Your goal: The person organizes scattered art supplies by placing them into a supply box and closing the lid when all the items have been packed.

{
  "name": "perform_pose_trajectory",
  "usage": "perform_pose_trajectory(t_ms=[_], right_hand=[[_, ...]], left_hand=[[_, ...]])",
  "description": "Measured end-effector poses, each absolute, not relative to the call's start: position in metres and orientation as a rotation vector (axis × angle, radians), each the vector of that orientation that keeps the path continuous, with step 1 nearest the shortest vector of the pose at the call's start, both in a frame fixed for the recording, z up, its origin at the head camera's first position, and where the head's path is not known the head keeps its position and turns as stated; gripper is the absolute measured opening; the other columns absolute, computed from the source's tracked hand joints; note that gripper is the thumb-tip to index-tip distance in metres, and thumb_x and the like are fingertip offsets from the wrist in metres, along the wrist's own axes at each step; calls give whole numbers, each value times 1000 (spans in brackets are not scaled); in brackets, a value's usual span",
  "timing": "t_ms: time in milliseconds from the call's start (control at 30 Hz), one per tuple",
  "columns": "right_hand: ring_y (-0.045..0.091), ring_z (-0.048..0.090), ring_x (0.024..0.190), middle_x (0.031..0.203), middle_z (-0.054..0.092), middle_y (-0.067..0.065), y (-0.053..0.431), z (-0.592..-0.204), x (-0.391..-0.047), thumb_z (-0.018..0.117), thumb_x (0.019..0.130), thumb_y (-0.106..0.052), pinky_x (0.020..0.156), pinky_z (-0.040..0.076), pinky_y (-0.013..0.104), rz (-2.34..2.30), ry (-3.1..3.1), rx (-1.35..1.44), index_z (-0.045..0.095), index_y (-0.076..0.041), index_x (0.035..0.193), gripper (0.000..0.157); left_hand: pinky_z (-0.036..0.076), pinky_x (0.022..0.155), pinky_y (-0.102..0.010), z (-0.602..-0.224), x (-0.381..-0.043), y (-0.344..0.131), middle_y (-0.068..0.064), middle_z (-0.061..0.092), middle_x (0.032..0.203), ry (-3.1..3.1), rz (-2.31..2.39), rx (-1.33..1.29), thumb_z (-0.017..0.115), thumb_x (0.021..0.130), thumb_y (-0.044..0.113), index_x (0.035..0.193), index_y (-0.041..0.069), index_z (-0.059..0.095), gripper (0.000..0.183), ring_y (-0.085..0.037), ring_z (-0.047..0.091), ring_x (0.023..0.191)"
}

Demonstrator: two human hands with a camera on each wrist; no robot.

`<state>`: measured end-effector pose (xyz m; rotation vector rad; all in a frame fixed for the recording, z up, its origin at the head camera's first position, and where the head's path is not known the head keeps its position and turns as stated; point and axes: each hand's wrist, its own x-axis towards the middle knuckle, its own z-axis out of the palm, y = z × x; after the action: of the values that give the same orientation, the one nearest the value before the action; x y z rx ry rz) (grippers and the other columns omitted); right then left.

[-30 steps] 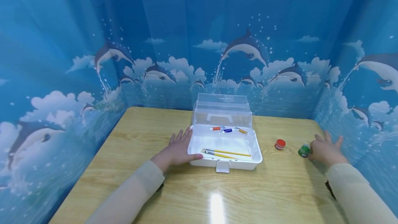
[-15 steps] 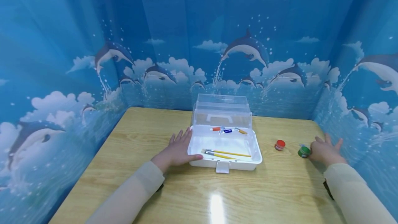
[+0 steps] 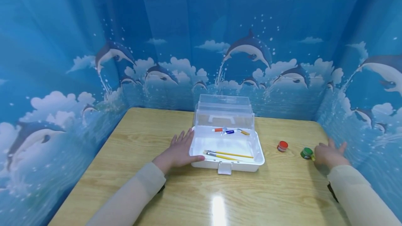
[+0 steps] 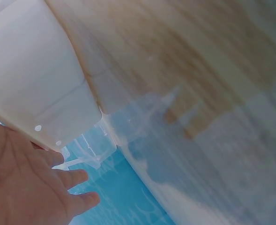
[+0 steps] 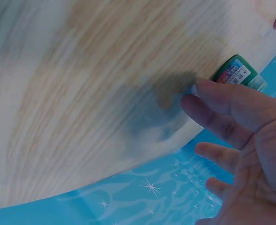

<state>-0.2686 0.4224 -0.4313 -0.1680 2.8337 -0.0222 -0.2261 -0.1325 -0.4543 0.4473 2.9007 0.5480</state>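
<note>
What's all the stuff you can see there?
Open rectangular plastic box: one, white, mid-table
Raised plastic lid: one, clear, box's back
Plastic latch: one, white, box's front
Slim paintbrushes: two, yellow, inside box, near side
Short slender pieces: three, orange, blue, brown, inside, far side
Small round jars: two, red and green, right of box
Yellowish speck: one, by the green jar, unclear
Wood-grain table: one, light brown, underneath
Dolphin-print backdrop: one, blue and white, around table
Fabric sleeves: two, beige, both arms
Left grip: one, bare hand, box's left side
Right grip: one, bare hand, beside green jar
</note>
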Motion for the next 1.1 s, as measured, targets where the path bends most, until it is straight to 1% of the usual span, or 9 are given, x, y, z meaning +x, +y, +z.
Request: perform_pose_trajectory(t_ms=[100, 233, 300, 400, 500, 833, 933, 1033, 1100], right_hand=[[71, 0, 130, 134, 40, 48, 420, -429, -268, 71, 78, -6, 91, -17, 85, -12, 2803, -150, 68, -3, 86, 9], [71, -1, 130, 135, 38, 49, 417, -426, -269, 74, 81, -15, 92, -16, 85, -12, 2788, -113, 70, 5, 97, 27], [70, -2, 131, 137, 36, 49, 416, -426, -270, 76, 82, -21, 93, -16, 84, -22, 2786, -94, 70, 6, 100, 33], [70, -4, 132, 139, 33, 48, 414, -427, -270, 77, 83, -25, 93, -16, 84, -32, 2801, -89, 71, 1, 92, 28], [69, -5, 133, 140, 31, 48, 413, -428, -270, 78, 83, -25, 94, -16, 84, -32, 2826, -98, 70, -5, 84, 22], [68, -5, 133, 139, 34, 48, 413, -429, -272, 75, 83, -13, 96, -15, 83, -19, 2846, -74, 71, 1, 92, 17], [69, -5, 132, 138, 35, 48, 418, -431, -273, 73, 80, -8, 94, -17, 83, -31, 2845, -79, 71, 2, 94, 17], [70, -3, 131, 136, 36, 49, 422, -431, -275, 72, 76, -2, 90, -20, 83, -36, 2849, -92, 71, 0, 89, 12], [71, -2, 130, 133, 40, 48, 422, -429, -274, 70, 75, 1, 88, -20, 84, -29, 2869, -110, 71, -2, 84, 10]], left_hand=[[0, 120, -58, -454, -226, -133, -8, 0, 168, 2906, 542, 444, 52, 80, 84, 162, 10, 2, 121, -38, 1, 153], [-1, 120, -57, -453, -225, -133, -8, 0, 168, 2904, 541, 442, 52, 80, 84, 162, 10, 2, 121, -38, 2, 153], [-1, 120, -57, -453, -225, -133, -8, -1, 168, 2901, 540, 441, 53, 80, 83, 162, 10, 2, 121, -38, 1, 153], [-2, 120, -57, -452, -224, -132, -7, -3, 168, 2897, 542, 436, 54, 81, 81, 162, 10, 1, 119, -38, 1, 153], [-2, 120, -57, -452, -223, -132, -7, -3, 168, 2897, 540, 435, 54, 82, 81, 162, 10, 2, 119, -38, 1, 153], [-1, 120, -57, -453, -225, -131, -7, -1, 168, 2893, 552, 430, 53, 81, 83, 162, 10, 3, 120, -37, 1, 153], [-3, 120, -56, -455, -227, -132, -5, -4, 168, 2887, 543, 425, 53, 81, 83, 161, 11, 1, 120, -36, -1, 153], [-5, 120, -55, -457, -228, -132, -3, -6, 167, 2881, 534, 420, 52, 81, 83, 161, 12, -1, 120, -35, -2, 153], [-4, 120, -56, -458, -229, -132, -4, -6, 167, 2884, 541, 424, 52, 81, 83, 161, 11, -1, 121, -36, -2, 153]])
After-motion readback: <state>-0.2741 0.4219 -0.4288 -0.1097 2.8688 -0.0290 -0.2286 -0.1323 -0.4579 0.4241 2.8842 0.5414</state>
